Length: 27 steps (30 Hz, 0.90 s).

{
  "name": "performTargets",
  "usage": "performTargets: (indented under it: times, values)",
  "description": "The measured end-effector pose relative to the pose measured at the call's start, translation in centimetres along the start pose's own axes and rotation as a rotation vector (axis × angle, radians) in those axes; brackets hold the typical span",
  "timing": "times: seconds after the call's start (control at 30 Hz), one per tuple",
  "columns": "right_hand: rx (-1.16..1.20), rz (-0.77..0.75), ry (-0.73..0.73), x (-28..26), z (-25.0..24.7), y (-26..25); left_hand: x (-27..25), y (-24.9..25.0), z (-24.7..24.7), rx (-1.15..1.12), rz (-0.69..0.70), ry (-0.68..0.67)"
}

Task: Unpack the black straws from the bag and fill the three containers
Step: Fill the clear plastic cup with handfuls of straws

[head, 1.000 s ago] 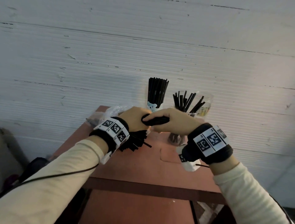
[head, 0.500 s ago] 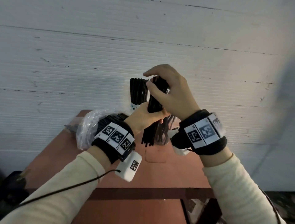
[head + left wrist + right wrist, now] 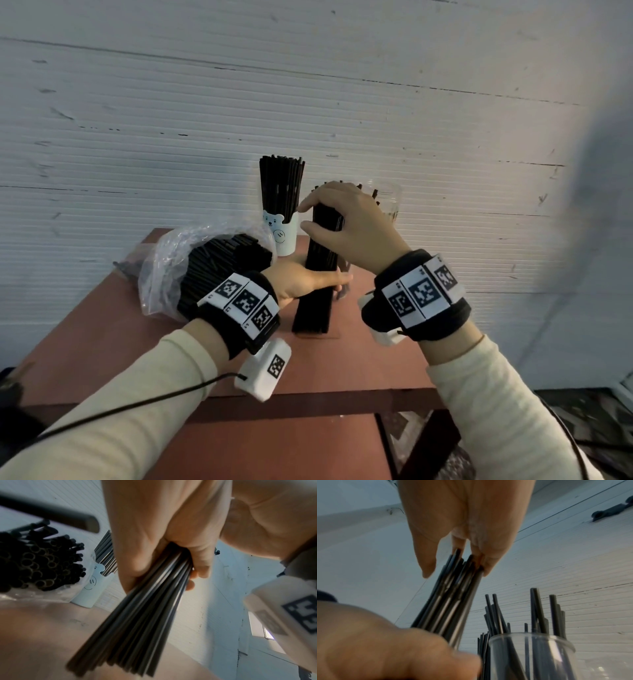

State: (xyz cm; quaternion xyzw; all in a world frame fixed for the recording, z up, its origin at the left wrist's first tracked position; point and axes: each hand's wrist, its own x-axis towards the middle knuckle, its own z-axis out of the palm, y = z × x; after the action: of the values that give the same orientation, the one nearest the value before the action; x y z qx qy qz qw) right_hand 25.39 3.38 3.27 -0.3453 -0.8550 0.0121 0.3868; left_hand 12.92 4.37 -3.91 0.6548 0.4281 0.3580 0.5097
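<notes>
Bundle of thin black plastic straws (image 3: 317,270) upright, long axis near vertical, lower ends down on the reddish-brown wooden table (image 3: 102,335), top ends under the right palm. Left hand (image 3: 301,281) wrapped round the bundle at mid-height, fingers curled about it, seen close in the left wrist view (image 3: 171,545). Right hand (image 3: 352,229) cupped over the top ends, fingers bent onto them, seemingly pressing them level; right wrist view shows fingertips (image 3: 486,566) on the straw tips.

Target probably the clear plastic cup (image 3: 532,655), only loosely filled, straws leaning inside. Sits just behind and right of the bundle, mostly hidden behind the right hand in the head view. Right hand nearer to it. Bundle axis already matching the cup's, so likely a lift above the rim, a shift back and right, then a drop.

White paper cup with a bear face (image 3: 282,233) back left, packed full of straws. Third container not clearly seen. Crinkled clear plastic bag (image 3: 171,260) on its side, left of the left hand, many straws inside, open ends facing the person.

Risk: loose grip, fanned-out ends catching the rim.
</notes>
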Motion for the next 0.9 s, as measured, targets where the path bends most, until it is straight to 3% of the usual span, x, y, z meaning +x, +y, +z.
performTargets:
  times: [0.1, 0.2, 0.37, 0.43, 0.5, 0.67, 0.73, 0.83, 0.9]
  values:
    - [0.051, 0.043, 0.101, -0.5, -1.0, -0.1, 0.0, 0.1, -0.7, 0.058, 0.042, 0.071]
    - [0.159, 0.112, 0.164, -1.3, -2.3, 0.0, -1.2, 1.4, -1.4, 0.104, 0.126, 0.007]
    - [0.303, 0.198, -0.247, -2.0, -2.3, 0.0, -3.8, 3.9, -1.3, 0.294, 0.196, -0.244]
    - [0.361, 0.188, -0.373, -2.2, -1.5, -0.1, -4.1, 3.7, -1.2, 0.38, 0.2, -0.275]
    - [0.344, 0.167, -0.386, -2.3, -0.9, -0.5, -3.8, 3.1, -0.8, 0.335, 0.195, -0.241]
    - [0.364, 0.184, -0.133, -1.1, -1.9, 0.3, -2.1, 2.8, -0.2, 0.155, 0.193, -0.141]
    - [0.387, 0.191, 0.007, -0.1, -3.2, 1.0, -1.5, 3.4, 0.2, 0.139, 0.182, 0.023]
    - [0.504, 0.255, 0.248, 1.7, -5.5, 2.4, -0.3, 3.8, 0.5, 0.201, 0.226, 0.371]
    - [0.554, 0.314, 0.348, 3.0, -6.8, 3.4, 1.3, 3.4, 0.1, 0.214, 0.225, 0.445]
